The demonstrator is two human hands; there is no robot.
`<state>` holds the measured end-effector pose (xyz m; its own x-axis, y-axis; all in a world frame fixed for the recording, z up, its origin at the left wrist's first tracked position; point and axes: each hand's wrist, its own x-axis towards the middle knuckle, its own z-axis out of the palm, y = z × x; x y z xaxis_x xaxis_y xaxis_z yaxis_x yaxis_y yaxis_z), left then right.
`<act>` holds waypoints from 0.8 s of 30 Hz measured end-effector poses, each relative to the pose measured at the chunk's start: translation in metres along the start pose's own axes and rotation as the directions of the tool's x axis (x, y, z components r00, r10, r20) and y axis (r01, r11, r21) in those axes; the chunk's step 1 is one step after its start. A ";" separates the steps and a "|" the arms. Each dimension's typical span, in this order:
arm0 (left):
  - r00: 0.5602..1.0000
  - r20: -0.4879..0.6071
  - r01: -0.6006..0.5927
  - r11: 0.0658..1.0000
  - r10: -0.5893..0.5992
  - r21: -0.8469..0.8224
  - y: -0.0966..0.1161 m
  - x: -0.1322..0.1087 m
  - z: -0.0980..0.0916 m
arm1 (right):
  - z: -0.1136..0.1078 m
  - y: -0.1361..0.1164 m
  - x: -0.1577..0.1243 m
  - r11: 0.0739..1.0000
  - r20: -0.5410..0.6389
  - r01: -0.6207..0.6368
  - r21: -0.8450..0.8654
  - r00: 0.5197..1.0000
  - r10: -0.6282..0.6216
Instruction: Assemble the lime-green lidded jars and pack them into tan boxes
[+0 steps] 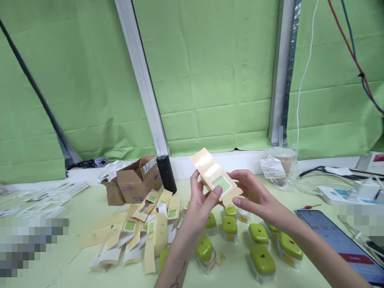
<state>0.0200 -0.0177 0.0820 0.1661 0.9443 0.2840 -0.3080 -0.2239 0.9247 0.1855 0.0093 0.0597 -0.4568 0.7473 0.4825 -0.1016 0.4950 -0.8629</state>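
Both my hands hold up a flat tan carton with a green window, above the table. My left hand grips its lower left side, thumb on the front face. My right hand pinches its right end with fingers and thumb. Below them stand several small clear containers with green lids. A heap of the same flat tan cartons lies to the left of my left forearm.
An open brown cardboard box and a black cylinder stand behind the heap. A plastic cup with a label stands at the back right, near a white power strip and cables. A phone lies at right.
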 end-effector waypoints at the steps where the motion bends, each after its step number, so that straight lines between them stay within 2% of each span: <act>1: 1.000 0.003 -0.004 1.000 0.005 0.000 0.000 0.000 0.000 | 0.000 0.000 0.000 1.000 0.012 -0.008 0.024 1.000 0.008; 5: 1.000 0.010 -0.029 1.000 0.029 -0.002 -0.001 -0.001 0.000 | -0.002 -0.002 0.001 0.999 0.005 -0.015 0.041 1.000 0.014; 8: 1.000 0.021 -0.016 0.999 0.017 -0.044 -0.003 -0.002 0.003 | -0.001 0.001 0.001 0.998 -0.060 -0.005 -0.057 0.998 0.001; 11: 0.999 0.032 0.034 0.995 -0.031 -0.099 -0.005 -0.003 0.005 | 0.005 0.010 0.002 0.983 -0.153 0.043 -0.176 0.986 -0.071; 14: 0.994 0.066 0.096 0.984 -0.087 -0.148 -0.006 -0.002 0.000 | 0.014 0.017 0.002 0.964 -0.259 0.118 -0.239 0.949 -0.180; 15: 0.992 0.075 0.110 0.981 -0.099 -0.159 -0.005 -0.001 -0.003 | 0.017 0.017 0.002 0.958 -0.249 0.143 -0.250 0.946 -0.206; 17: 0.992 0.061 0.121 0.978 -0.112 -0.172 -0.002 0.000 -0.011 | 0.017 0.018 0.004 0.954 -0.158 0.178 -0.242 0.963 -0.219; 19: 0.994 0.014 0.113 0.979 -0.113 -0.170 0.002 0.001 -0.019 | 0.009 0.021 0.008 0.957 -0.120 0.123 -0.263 0.980 -0.159; 21: 0.995 -0.029 0.096 0.986 -0.101 -0.133 0.004 0.002 -0.023 | -0.004 0.031 0.014 0.914 -0.192 -0.022 -0.404 0.979 -0.061; 22: 0.995 -0.040 0.086 0.991 -0.091 -0.102 0.005 0.002 -0.024 | -0.012 0.039 0.018 0.849 -0.165 -0.081 -0.523 0.986 -0.008; 24: 0.997 -0.033 0.073 0.997 -0.074 -0.036 0.004 0.002 -0.023 | -0.026 0.059 0.024 0.794 -0.044 -0.090 -0.602 0.996 0.079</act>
<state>-0.0022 -0.0109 0.0802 0.1572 0.9659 0.2057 -0.3285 -0.1453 0.9333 0.1915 0.0681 0.0250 -0.4242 0.8029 0.4188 0.4919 0.5926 -0.6379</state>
